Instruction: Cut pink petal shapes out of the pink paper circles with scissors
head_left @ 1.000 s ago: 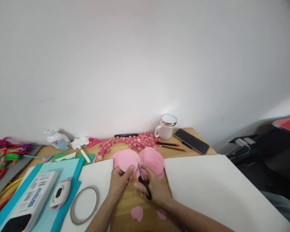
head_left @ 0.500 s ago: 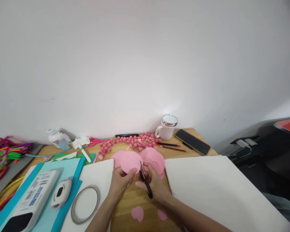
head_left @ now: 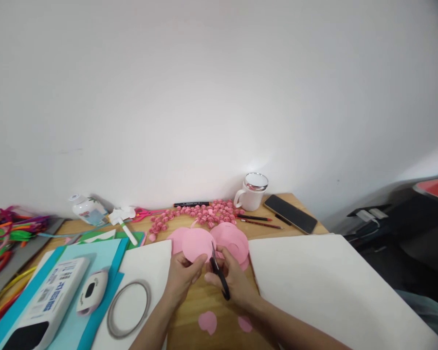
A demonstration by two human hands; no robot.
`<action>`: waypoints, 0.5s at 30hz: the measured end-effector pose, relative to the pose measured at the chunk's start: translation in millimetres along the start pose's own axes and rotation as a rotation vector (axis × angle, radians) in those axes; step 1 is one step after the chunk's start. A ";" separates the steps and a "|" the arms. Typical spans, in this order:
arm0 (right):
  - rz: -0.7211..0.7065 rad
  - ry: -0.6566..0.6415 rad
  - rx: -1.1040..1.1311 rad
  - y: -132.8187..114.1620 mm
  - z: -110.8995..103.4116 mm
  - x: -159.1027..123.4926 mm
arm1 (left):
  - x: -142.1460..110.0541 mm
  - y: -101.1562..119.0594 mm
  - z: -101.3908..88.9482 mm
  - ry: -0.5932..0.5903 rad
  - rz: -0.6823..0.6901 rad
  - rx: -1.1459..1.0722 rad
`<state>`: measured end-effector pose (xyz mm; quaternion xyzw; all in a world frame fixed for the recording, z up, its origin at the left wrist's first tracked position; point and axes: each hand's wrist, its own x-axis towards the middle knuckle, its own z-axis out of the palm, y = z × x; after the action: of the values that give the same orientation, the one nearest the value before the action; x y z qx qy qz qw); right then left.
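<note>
Between the thumb and fingers of my left hand [head_left: 183, 273] is a pink paper circle [head_left: 196, 244], held by its lower edge. My right hand [head_left: 235, 279] grips black-handled scissors [head_left: 221, 277], whose blades point up at the circle's right edge. Behind it lie more pink paper discs [head_left: 233, 239], partly covered by the held one. Beyond them spreads a heap of small pink rolled paper pieces [head_left: 219, 212]. Below my hands, a pink paper scrap [head_left: 208, 322] and a smaller scrap [head_left: 245, 323] rest on the wooden table.
A white mug [head_left: 252, 192] and a phone [head_left: 291, 214] stand at the back right, with pencils [head_left: 261, 223] nearby. White sheets [head_left: 324, 287] lie right; a tape roll [head_left: 129, 308], blue paper [head_left: 95, 257] and a white box [head_left: 54, 299] lie left.
</note>
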<state>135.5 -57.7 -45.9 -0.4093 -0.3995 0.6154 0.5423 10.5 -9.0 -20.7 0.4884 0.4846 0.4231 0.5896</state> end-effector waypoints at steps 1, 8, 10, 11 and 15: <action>-0.001 0.000 0.001 -0.3 0.1 -0.1 | -0.4 0.3 0.1 -0.004 -0.001 -0.002; 0.014 -0.004 -0.001 0.1 -0.2 -0.8 | 2.3 -1.6 -2.5 -0.043 -0.020 0.019; 0.021 -0.002 -0.016 -0.6 -0.1 -1.0 | 3.7 -3.1 -3.0 -0.047 -0.025 0.011; 0.025 0.000 -0.023 -1.3 0.0 -1.2 | 4.2 -3.9 -3.1 -0.051 -0.026 0.008; 0.039 0.018 -0.050 -4.2 0.2 -1.9 | 4.8 -6.1 -3.8 -0.054 -0.012 0.028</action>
<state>136.9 -59.2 -41.7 -0.4360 -0.4020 0.6119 0.5233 7.8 -4.8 -27.6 0.5051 0.4772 0.3995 0.5980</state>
